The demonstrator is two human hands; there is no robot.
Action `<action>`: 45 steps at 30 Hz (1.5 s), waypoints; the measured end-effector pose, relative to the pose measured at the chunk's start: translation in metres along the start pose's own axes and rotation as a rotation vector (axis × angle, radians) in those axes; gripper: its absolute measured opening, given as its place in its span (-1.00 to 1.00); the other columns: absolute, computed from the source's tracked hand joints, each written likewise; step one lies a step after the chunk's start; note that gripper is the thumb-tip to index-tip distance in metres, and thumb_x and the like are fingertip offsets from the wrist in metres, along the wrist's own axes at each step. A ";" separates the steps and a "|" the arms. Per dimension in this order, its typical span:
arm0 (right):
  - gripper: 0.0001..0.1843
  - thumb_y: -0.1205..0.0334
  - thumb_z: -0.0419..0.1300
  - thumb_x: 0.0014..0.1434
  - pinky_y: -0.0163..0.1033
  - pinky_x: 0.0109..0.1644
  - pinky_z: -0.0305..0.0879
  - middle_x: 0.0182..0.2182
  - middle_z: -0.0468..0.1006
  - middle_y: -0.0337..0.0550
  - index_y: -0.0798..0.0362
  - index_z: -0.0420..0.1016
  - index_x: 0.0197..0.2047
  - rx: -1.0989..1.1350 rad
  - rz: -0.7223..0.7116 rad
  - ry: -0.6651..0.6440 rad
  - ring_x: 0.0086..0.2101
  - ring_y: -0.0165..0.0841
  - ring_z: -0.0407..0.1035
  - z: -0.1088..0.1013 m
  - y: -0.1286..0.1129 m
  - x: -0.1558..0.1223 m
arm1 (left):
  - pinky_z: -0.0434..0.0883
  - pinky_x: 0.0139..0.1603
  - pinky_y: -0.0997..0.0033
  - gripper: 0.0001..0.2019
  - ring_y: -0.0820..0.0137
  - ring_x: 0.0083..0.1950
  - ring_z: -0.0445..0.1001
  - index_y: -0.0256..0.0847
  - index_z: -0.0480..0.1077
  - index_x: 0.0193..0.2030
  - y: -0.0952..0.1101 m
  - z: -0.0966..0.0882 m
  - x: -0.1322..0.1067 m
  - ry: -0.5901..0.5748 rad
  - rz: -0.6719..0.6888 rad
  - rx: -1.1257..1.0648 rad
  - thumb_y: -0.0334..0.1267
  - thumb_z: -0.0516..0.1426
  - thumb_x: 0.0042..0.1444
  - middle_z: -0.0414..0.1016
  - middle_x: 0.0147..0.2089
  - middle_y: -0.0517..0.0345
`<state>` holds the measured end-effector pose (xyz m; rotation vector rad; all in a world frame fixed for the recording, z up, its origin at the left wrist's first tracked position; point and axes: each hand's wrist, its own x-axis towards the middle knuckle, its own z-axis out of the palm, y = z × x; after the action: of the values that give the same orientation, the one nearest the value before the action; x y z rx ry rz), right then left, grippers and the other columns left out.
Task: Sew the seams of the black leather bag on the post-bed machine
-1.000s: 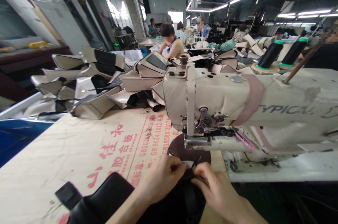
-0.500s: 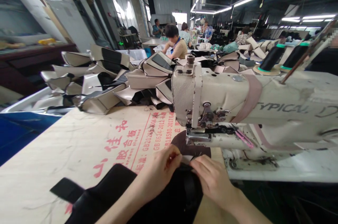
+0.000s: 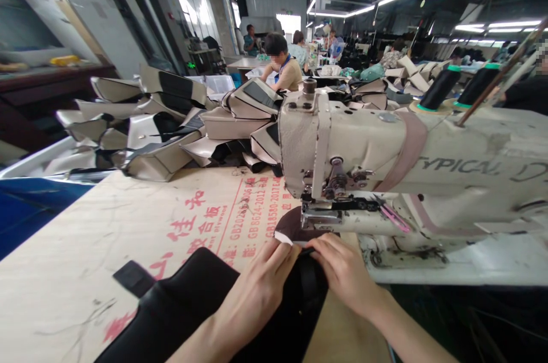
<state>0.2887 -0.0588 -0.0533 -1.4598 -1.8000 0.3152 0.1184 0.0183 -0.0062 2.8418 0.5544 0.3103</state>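
Note:
A black leather-like piece (image 3: 184, 309) with a flat tab on its left side lies across the front of the plywood table (image 3: 64, 271). My left hand (image 3: 263, 277) is closed on its upper edge, fingertips pinched together beside a small white strip (image 3: 283, 237). Close by on the right, my right hand (image 3: 346, 271) also pinches that edge, thumb and fingers pressed together. The fingertips of both hands almost meet. Just beyond them stands a sewing machine (image 3: 355, 149), its needle area over a dark brown rounded surface (image 3: 291, 220). My palms and wrists hide part of the black piece.
Beige and black sewn pieces (image 3: 166, 149) are heaped along the table's far edge. A pink-handled tool (image 3: 394, 218) rests on the machine. Black thread cones (image 3: 443, 88) stand behind it. Farther back, a person (image 3: 282, 63) sits at work. A blue cover (image 3: 34, 209) hangs at left.
My left hand has turned over, its back now showing, and the white strip stands out above its fingers. The black piece's tab has shifted right and upward. My right hand stays at the edge.

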 end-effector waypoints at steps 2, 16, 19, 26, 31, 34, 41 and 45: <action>-0.71 0.38 -0.10 0.28 -0.22 -0.07 0.28 -0.22 0.39 -0.10 0.09 0.29 0.03 -0.070 -0.012 -0.005 -0.17 -0.34 0.29 0.000 0.002 0.000 | 0.38 -0.07 0.34 -0.70 0.35 -0.17 0.30 -0.23 0.30 -0.05 -0.001 -0.001 0.004 -0.004 -0.020 -0.004 -0.53 -0.09 0.14 0.36 -0.19 0.10; -0.75 0.36 -0.09 0.28 -0.21 -0.15 0.27 -0.26 0.37 -0.07 0.12 0.33 -0.06 -0.144 -0.130 0.006 -0.22 -0.31 0.27 -0.003 0.012 0.009 | 0.40 -0.15 0.31 -0.75 0.34 -0.20 0.30 -0.23 0.33 -0.20 -0.005 0.004 0.012 0.056 -0.065 -0.063 -0.54 -0.10 0.13 0.35 -0.24 0.09; -0.80 0.35 -0.09 0.27 -0.23 -0.18 0.22 -0.28 0.36 -0.11 0.10 0.33 -0.15 -0.061 -0.059 -0.007 -0.24 -0.33 0.25 -0.001 0.010 0.013 | 0.39 -0.14 0.31 -0.76 0.34 -0.19 0.33 -0.23 0.34 -0.23 -0.006 0.005 0.014 0.056 -0.098 -0.094 -0.46 -0.12 0.19 0.37 -0.24 0.08; -0.80 0.29 -0.11 0.30 -0.27 -0.19 0.14 -0.34 0.35 -0.16 0.08 0.30 -0.24 0.084 0.018 0.058 -0.27 -0.37 0.23 0.012 0.013 0.015 | 0.39 -0.20 0.45 -0.76 0.41 -0.24 0.40 -0.17 0.39 -0.17 -0.010 -0.002 0.015 0.018 -0.230 -0.189 -0.31 -0.09 0.23 0.40 -0.29 0.13; -0.80 0.27 -0.10 0.30 -0.28 -0.20 0.12 -0.38 0.34 -0.18 0.09 0.31 -0.27 0.103 -0.004 0.087 -0.30 -0.38 0.22 0.014 0.014 0.012 | 0.38 -0.03 0.34 -0.71 0.32 -0.02 0.41 -0.03 0.33 0.04 -0.033 -0.011 -0.003 -0.080 -0.194 -0.081 -0.22 -0.01 0.19 0.43 0.00 0.14; -0.81 0.28 -0.09 0.30 -0.29 -0.21 0.12 -0.38 0.34 -0.18 0.09 0.31 -0.26 0.113 -0.018 0.085 -0.31 -0.38 0.22 0.012 0.015 0.011 | 0.27 0.15 0.23 -0.61 0.29 0.18 0.26 0.07 0.18 0.18 -0.047 -0.012 -0.010 -0.110 -0.158 -0.061 -0.20 -0.04 0.21 0.26 0.21 0.22; -0.80 0.27 -0.08 0.30 -0.32 -0.21 0.11 -0.39 0.34 -0.18 0.10 0.32 -0.29 0.147 0.000 0.059 -0.32 -0.40 0.22 0.013 0.014 0.016 | 0.06 0.29 0.25 -0.64 0.36 0.24 0.18 0.07 0.21 0.16 -0.064 -0.005 0.002 -0.269 -0.124 -0.517 -0.15 -0.12 0.25 0.28 0.20 0.33; -0.79 0.26 -0.06 0.29 -0.34 -0.25 0.09 -0.41 0.35 -0.21 0.10 0.34 -0.31 0.192 0.072 0.002 -0.34 -0.42 0.25 0.014 0.008 0.020 | 0.17 0.18 0.25 -0.65 0.27 0.12 0.30 -0.11 0.45 -0.14 -0.071 0.010 0.003 -0.146 -0.291 -0.530 -0.07 -0.10 0.21 0.52 -0.12 0.24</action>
<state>0.2840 -0.0346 -0.0591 -1.3908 -1.6682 0.5085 0.0990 0.0818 -0.0341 2.2198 0.7188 0.1632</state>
